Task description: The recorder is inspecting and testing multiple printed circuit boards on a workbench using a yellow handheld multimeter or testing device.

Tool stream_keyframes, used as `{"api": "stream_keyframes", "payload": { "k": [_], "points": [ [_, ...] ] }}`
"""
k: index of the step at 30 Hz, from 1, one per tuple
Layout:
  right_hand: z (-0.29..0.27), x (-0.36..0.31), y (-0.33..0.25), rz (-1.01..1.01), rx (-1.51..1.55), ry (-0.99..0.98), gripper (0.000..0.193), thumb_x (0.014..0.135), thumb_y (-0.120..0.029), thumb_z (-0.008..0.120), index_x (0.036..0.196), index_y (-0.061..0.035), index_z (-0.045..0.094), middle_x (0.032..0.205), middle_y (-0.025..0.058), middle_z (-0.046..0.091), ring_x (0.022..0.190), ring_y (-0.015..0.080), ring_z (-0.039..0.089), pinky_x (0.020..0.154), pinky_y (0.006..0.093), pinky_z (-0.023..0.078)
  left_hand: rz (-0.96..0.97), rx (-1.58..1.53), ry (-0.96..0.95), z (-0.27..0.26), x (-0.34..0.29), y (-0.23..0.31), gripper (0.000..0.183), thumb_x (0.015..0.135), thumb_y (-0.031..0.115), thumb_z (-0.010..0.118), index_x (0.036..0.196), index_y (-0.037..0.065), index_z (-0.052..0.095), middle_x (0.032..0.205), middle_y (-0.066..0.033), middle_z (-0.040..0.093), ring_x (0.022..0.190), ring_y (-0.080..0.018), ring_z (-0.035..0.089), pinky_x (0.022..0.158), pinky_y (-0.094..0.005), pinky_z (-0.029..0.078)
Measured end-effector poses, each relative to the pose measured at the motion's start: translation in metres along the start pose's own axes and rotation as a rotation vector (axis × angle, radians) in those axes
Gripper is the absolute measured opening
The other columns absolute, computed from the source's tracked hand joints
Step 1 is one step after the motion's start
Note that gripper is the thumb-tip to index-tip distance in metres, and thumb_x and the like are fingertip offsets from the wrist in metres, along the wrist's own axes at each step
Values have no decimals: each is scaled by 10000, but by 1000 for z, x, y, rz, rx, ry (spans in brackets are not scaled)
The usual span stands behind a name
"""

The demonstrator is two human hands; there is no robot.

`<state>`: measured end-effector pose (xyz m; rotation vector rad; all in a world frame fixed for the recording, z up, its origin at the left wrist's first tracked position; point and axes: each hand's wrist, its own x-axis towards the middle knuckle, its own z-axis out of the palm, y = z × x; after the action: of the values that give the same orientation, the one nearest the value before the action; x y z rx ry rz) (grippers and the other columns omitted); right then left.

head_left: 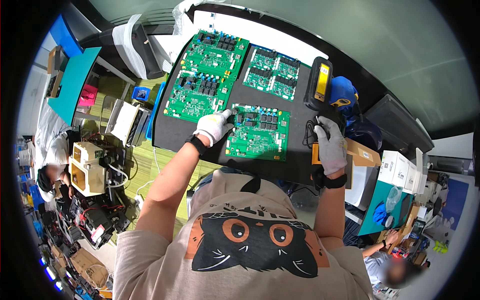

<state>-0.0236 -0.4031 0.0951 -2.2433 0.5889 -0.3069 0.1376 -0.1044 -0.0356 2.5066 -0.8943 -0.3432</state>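
My left hand, in a white glove with grey fingertips, is at the left edge of a green circuit board. Its fingers and thumb grip the edge near the upper left corner. This board lies flat near the table's front edge, with dark relays and blue parts along its far side. My right hand, in a grey glove, is to the right of the board, its fingers bent together at a thin black cable. Part of the cable is hidden at the fingertips.
Two joined large green boards lie at the left, and a panel of smaller boards at the back. A black-and-yellow device stands at the back right beside a blue object. Cardboard boxes sit right of the table.
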Motion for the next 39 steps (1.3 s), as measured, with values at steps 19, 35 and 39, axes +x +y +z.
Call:
{"api": "stream_keyframes", "payload": {
  "k": [19,35,39],
  "points": [
    [59,-26,48,-45,-201,-403,316,925,-331,617,1088,-63,659,1069,176,692,1009,372,650,847,434,509,-12,-20,-27,-3,0,1,429,868,254,709,1277,200,591,873,-90,689,811,-305,675,710,-416,538],
    [66,-11,64,-167,-404,-273,218,911,-238,610,1012,-54,665,1028,158,672,985,365,622,856,453,498,-43,-48,-75,-9,1,5,420,870,267,703,1267,199,584,880,-82,698,850,-305,675,721,-424,532],
    [70,0,57,-161,-537,-346,221,933,-277,576,1023,-99,673,1047,125,667,1014,339,610,883,457,488,-31,-64,-63,-9,1,5,416,867,261,706,1260,190,588,872,-79,699,843,-300,675,716,-424,530]
  ]
}}
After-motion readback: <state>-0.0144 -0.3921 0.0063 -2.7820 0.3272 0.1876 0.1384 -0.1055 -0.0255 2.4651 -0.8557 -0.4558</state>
